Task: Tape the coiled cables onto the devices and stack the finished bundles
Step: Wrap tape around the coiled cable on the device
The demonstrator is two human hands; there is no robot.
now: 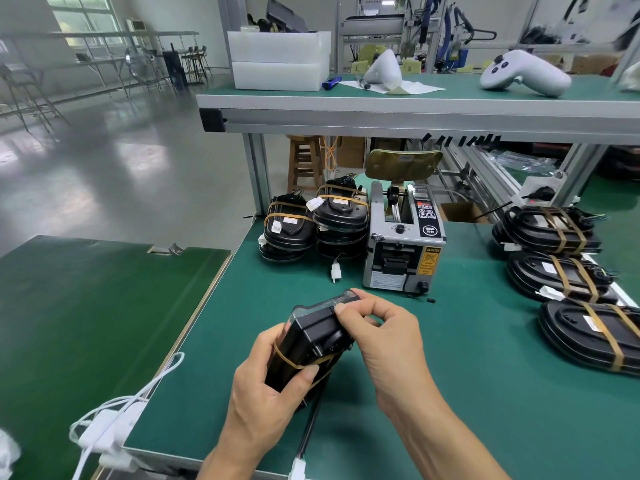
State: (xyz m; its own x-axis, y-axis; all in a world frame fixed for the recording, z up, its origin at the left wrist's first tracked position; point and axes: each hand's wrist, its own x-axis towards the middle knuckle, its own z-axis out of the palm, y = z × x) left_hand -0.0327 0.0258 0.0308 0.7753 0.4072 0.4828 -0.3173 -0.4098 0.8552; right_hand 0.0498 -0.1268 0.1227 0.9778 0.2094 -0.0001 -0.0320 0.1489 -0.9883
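Observation:
I hold a black device (308,341) tilted above the green table (467,358), near its front edge. A strip of brown tape (298,362) runs across the device. My left hand (266,389) grips its near end, thumb on the tape. My right hand (384,334) pinches its far end with curled fingers. A black cable with a white connector (298,469) hangs from the device toward me. Two stacks of taped bundles (313,225) stand at the back left beside the tape dispenser (403,242).
Three taped devices (568,271) lie in a row along the right side. A grey shelf (415,112) overhangs the back and carries white controllers and white boxes. A second green table (86,323) with white cables sits to my left.

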